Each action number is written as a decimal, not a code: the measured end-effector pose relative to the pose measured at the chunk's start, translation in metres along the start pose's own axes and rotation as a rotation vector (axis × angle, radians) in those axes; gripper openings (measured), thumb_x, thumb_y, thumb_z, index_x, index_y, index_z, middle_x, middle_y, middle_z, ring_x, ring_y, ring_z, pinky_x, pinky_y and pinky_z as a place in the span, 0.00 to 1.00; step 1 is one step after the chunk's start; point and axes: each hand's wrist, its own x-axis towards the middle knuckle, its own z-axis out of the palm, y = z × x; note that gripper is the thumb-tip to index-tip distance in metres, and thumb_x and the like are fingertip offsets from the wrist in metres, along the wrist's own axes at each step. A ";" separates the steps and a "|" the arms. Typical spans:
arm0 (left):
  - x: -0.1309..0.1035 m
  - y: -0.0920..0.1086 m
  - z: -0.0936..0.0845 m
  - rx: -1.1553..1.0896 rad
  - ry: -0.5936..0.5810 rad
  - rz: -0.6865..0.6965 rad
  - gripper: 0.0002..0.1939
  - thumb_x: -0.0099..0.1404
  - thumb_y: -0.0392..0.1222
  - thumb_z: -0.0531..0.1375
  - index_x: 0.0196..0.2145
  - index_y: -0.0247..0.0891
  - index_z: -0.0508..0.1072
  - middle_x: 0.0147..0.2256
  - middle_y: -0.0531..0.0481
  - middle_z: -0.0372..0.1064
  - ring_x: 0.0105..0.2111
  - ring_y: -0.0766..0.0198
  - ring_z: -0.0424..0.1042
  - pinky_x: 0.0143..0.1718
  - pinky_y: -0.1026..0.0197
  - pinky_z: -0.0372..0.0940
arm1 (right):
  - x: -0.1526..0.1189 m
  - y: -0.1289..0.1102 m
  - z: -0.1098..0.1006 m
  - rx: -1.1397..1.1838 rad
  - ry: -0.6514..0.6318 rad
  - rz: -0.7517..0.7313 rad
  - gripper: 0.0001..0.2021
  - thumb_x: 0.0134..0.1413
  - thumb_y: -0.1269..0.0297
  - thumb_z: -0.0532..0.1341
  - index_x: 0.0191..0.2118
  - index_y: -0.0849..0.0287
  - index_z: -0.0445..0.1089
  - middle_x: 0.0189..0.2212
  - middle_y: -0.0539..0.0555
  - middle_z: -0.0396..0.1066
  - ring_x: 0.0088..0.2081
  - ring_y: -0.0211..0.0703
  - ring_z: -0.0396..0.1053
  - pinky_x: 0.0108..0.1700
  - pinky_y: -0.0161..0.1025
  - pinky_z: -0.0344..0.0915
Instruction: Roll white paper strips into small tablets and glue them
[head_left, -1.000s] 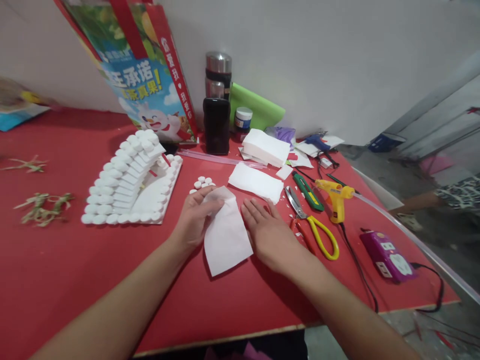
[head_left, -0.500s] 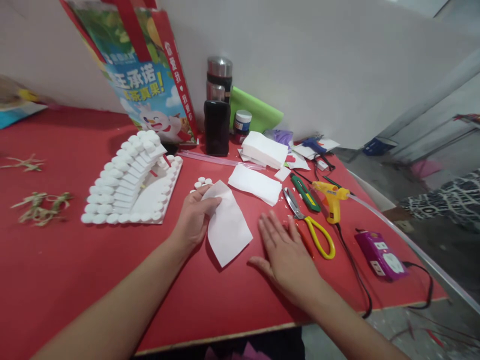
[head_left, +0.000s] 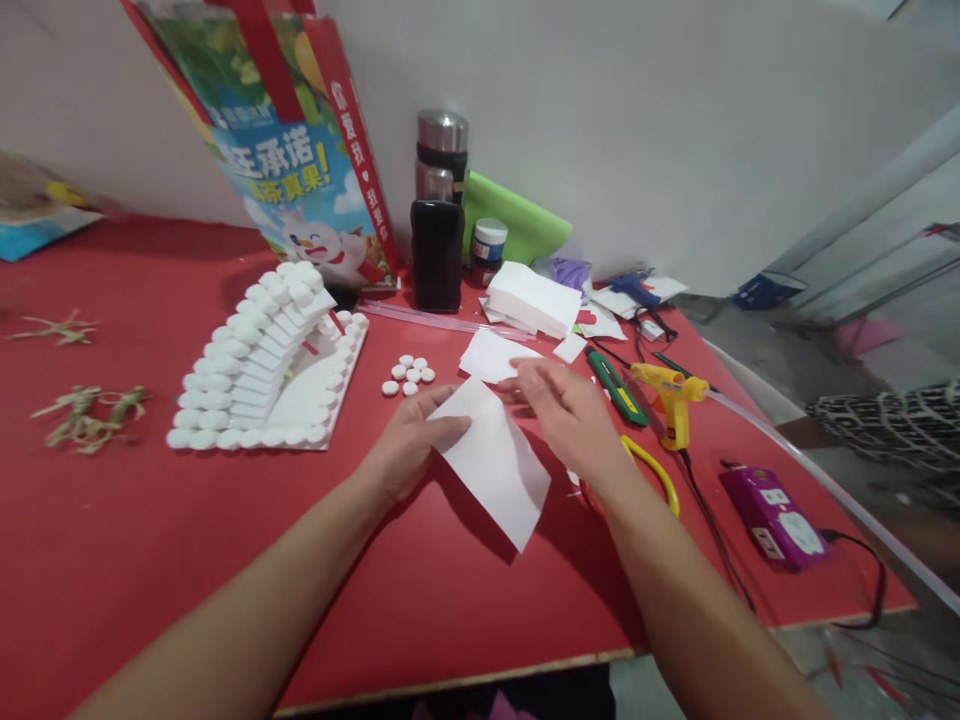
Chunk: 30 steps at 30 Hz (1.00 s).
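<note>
My left hand [head_left: 409,445] is closed on a white sheet of paper [head_left: 499,465], thumb on its front face. The sheet slants down to the right, above the red table [head_left: 420,600]. At its upper right edge is my right hand [head_left: 570,415], with curled fingers that seem to pinch the paper; the fingertips are partly hidden. Just behind lies another white paper piece [head_left: 491,352]. Beyond my left hand sit several round white tablet-like pieces [head_left: 411,375]. Scissors with yellow handles [head_left: 660,470] are partly covered by my right forearm.
A white model with stacked discs and steps [head_left: 255,370] stands left, near straw figures [head_left: 90,415]. At right are a green utility knife [head_left: 616,385], a yellow glue gun [head_left: 675,405] and a purple power socket [head_left: 776,520]. A phone [head_left: 436,255] and paper stack [head_left: 536,298] are behind.
My right hand has lifted off the table and moved up and left to the paper's edge. The sheet in my left hand has shifted right, uncovering more of the round white pieces.
</note>
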 end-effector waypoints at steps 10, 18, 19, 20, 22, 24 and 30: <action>0.004 -0.005 -0.004 0.204 -0.097 0.055 0.19 0.62 0.50 0.71 0.43 0.34 0.75 0.30 0.47 0.78 0.24 0.64 0.75 0.27 0.63 0.70 | -0.002 0.019 -0.003 0.572 -0.308 0.428 0.19 0.43 0.54 0.77 0.38 0.59 0.79 0.31 0.53 0.81 0.28 0.42 0.76 0.30 0.37 0.70; 0.007 0.000 -0.004 0.181 -0.137 0.089 0.17 0.63 0.49 0.70 0.40 0.33 0.74 0.21 0.47 0.76 0.19 0.62 0.75 0.21 0.65 0.69 | 0.001 0.023 -0.012 0.696 -0.329 0.370 0.23 0.48 0.58 0.75 0.50 0.58 0.79 0.37 0.55 0.82 0.32 0.43 0.78 0.35 0.39 0.72; 0.006 0.001 -0.004 0.159 -0.136 0.097 0.17 0.62 0.48 0.70 0.41 0.32 0.75 0.22 0.47 0.76 0.19 0.62 0.76 0.21 0.65 0.69 | 0.001 0.023 -0.013 0.708 -0.336 0.368 0.24 0.48 0.59 0.75 0.51 0.58 0.79 0.37 0.55 0.82 0.32 0.43 0.78 0.35 0.38 0.72; 0.006 0.002 -0.003 0.140 -0.134 0.106 0.18 0.62 0.48 0.70 0.42 0.32 0.75 0.22 0.46 0.77 0.19 0.61 0.76 0.21 0.64 0.69 | 0.001 0.023 -0.013 0.721 -0.342 0.370 0.24 0.48 0.59 0.75 0.52 0.58 0.79 0.37 0.55 0.82 0.32 0.43 0.78 0.35 0.38 0.71; 0.005 0.003 -0.003 0.114 -0.122 0.126 0.18 0.62 0.47 0.70 0.44 0.31 0.76 0.22 0.47 0.77 0.18 0.61 0.76 0.20 0.65 0.69 | 0.001 0.023 -0.014 0.741 -0.337 0.388 0.24 0.47 0.59 0.75 0.52 0.57 0.79 0.37 0.55 0.82 0.32 0.43 0.78 0.35 0.39 0.71; 0.003 0.004 -0.004 0.101 -0.108 0.145 0.17 0.62 0.46 0.70 0.44 0.31 0.77 0.21 0.49 0.76 0.16 0.63 0.74 0.17 0.66 0.66 | 0.002 0.024 -0.015 0.754 -0.319 0.409 0.22 0.47 0.60 0.75 0.50 0.56 0.81 0.36 0.54 0.83 0.32 0.43 0.77 0.36 0.39 0.71; 0.000 0.007 -0.004 0.036 -0.102 0.118 0.13 0.60 0.43 0.71 0.40 0.34 0.78 0.21 0.47 0.77 0.12 0.63 0.71 0.12 0.68 0.62 | 0.002 0.025 -0.015 0.740 -0.263 0.406 0.15 0.46 0.61 0.74 0.43 0.54 0.83 0.32 0.52 0.81 0.29 0.40 0.74 0.31 0.37 0.67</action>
